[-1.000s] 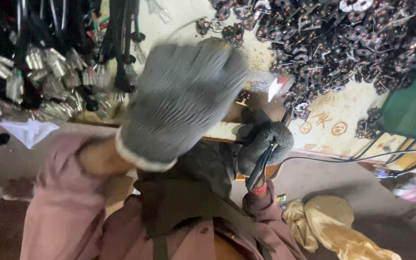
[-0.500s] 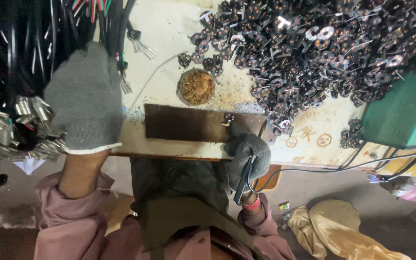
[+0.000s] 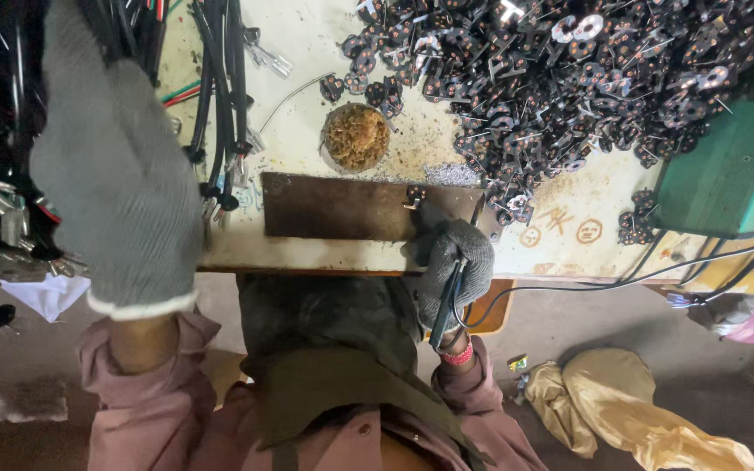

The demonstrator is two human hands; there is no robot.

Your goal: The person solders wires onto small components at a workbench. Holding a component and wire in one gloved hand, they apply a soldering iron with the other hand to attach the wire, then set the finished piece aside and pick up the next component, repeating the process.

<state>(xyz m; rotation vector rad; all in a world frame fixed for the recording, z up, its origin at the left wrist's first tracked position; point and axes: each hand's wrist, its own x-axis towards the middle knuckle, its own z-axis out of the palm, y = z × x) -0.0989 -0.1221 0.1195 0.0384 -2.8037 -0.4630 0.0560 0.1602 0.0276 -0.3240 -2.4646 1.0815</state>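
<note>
L hand raised over cables; R hand grips soldering iron.

Warm, dim overall. Pale counter brightest, lit from above, no hard glare. Small glints on heap of dark metal parts. Floor and lap in shadow. Gloved left hand close to lens, soft with slight blur. Wire bundle nearly black, detail lost. Edges bowed by wide-angle lens.
</note>
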